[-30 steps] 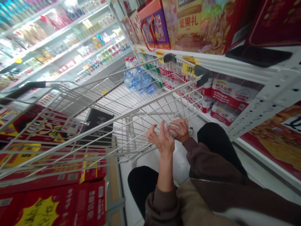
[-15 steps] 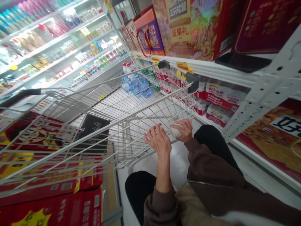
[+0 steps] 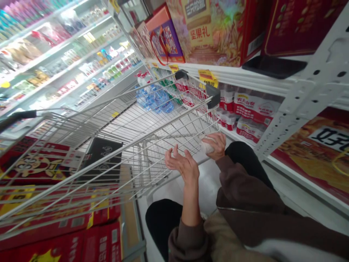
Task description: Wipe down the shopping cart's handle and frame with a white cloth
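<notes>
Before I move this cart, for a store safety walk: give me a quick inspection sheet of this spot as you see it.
surface: pale shop floor beneath the wire shopping cart.
job's things: a pale crumpled item in the right hand, beside the cart's basket wires.
clutter: a black printed panel shows through the basket wires; what it rests on cannot be told.
hands: left hand open, holding nothing; right hand closed around the item.
cables: nothing seen.
surroundings: red boxes stacked on one side; on the other, bottled water, shrink-wrapped packs and a perforated white shelf upright.
</notes>
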Available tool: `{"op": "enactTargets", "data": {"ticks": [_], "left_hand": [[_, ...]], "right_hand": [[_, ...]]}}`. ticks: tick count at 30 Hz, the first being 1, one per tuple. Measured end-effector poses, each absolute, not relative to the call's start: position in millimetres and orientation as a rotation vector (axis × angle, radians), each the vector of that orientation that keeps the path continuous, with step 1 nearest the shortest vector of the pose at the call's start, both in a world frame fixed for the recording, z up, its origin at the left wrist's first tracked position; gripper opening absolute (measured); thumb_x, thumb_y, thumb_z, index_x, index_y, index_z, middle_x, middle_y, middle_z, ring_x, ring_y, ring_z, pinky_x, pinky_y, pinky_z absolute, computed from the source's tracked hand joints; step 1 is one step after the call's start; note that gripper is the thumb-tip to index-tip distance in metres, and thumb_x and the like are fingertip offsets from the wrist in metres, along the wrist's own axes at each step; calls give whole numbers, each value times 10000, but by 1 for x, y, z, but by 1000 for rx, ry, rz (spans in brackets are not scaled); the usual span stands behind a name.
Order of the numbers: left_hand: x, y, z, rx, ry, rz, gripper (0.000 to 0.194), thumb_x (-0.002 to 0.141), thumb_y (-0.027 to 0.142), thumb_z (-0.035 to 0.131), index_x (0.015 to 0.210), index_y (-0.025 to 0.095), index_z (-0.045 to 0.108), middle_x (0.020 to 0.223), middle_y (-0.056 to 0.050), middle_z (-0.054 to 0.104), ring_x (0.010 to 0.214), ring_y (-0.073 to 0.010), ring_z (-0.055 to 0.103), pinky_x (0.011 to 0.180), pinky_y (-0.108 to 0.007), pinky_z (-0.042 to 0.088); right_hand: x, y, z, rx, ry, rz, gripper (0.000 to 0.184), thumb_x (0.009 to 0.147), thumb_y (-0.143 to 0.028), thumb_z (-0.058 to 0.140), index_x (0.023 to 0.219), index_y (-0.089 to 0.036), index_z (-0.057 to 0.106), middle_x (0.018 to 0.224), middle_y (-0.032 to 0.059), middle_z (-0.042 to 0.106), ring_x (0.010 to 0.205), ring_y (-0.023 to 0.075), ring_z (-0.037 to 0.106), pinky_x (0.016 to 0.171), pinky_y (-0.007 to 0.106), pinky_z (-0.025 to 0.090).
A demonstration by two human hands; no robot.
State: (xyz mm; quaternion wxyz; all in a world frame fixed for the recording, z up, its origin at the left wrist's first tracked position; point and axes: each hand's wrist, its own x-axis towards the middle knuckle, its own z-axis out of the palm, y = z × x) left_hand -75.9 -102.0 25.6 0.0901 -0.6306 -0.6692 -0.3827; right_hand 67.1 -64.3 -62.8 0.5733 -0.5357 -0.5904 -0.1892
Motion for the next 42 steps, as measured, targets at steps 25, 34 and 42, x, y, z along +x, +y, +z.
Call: {"op": "enactTargets", "data": {"ticks": [25,34,42], "left_hand": [[-58,-95,25,-2221,-1801,-692,441,1005,370,445,1441,378,509,1438,-76,553,1416,-305,387,1208,-603,159],[-56,-94,21,-2195,-1809,-670,451,1001,365,452,1450,365,502,1436,-87,547,1428,-325,364,1202,-637,148],[-54,-93,23,-2215,-1812,-691,453,999,349,450,1447,351,508,1460,-91,536,1458,-327,337,1205,-641,145]], "right_hand": [[97,-64,-80,-1524,-1147,-307,272,649,-202,639,901,-235,738,999,60,668,940,244,590,870,411,451],[119,-50,-80,-1587,-1029,-127,436,667,-94,555,1064,-206,696,1124,88,681,1038,252,613,937,402,479],[74,-49,-78,-1591,-761,-108,476,700,-110,565,1166,-188,625,1125,122,604,1082,256,566,971,435,485]]}}
